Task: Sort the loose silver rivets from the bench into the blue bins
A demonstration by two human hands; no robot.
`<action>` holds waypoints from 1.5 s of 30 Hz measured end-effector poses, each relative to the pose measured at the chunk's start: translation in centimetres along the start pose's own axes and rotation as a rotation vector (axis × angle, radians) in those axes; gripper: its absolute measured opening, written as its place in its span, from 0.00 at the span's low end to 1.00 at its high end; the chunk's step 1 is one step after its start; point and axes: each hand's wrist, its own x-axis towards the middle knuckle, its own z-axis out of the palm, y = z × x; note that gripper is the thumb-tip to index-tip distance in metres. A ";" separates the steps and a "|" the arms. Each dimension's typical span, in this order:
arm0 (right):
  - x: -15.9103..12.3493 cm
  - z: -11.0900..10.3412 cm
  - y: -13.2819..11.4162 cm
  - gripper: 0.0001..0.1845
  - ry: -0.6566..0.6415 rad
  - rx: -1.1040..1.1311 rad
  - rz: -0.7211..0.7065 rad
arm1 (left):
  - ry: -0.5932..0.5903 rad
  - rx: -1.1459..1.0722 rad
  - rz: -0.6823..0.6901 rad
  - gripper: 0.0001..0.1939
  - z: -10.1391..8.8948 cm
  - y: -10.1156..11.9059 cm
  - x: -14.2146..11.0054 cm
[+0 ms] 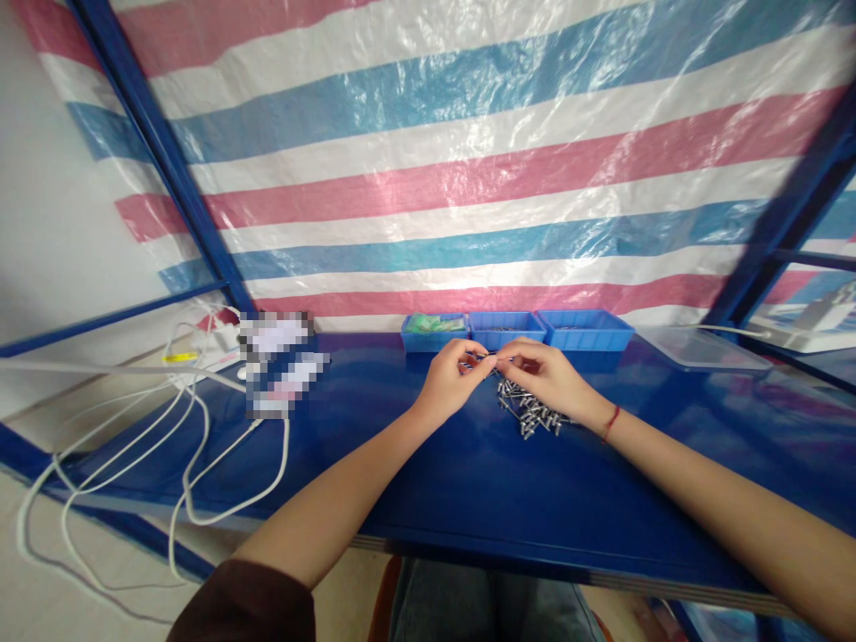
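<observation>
My left hand (454, 379) and my right hand (540, 370) meet above the middle of the blue table, fingertips pinched together. Between them is a small thin metal piece, mostly covered by the fingers, so its exact kind is hard to make out. Some dark metal shows under the left fingers as well. Just below and beside my right hand lies a loose pile of small silvery metal pins or screws (531, 415). Behind the hands three blue plastic bins stand in a row: the left bin (434, 341) holds green packets, the middle bin (506, 337) small parts, and the right bin (585, 339) is beside it.
White cables (193, 464) loop over the table's left side and hang off its front edge. Near them are blurred-out items (284, 366) and a power strip (207, 348). At the right lies a clear plastic lid (702, 348). Blue metal posts and a striped sheet (468, 196) stand behind.
</observation>
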 end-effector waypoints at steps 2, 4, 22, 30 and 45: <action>-0.1 0.4 -0.1 0.15 -0.030 0.044 0.032 | -0.015 0.032 0.003 0.09 -0.1 0.3 0.0; 0.1 0.5 0.2 0.17 -0.024 0.093 0.127 | -0.050 0.103 0.006 0.10 -0.3 0.5 0.0; 0.5 -8.2 9.4 0.22 0.320 -0.909 0.502 | -0.624 1.070 -0.424 0.36 -6.3 4.9 -0.2; 1.1 -6.8 7.3 0.20 0.314 -0.857 0.419 | -0.832 0.754 -0.715 0.25 -7.5 3.1 0.3; 1.0 -3.6 3.1 0.16 0.183 -0.671 0.180 | -0.959 0.631 -0.681 0.26 -7.7 3.9 0.5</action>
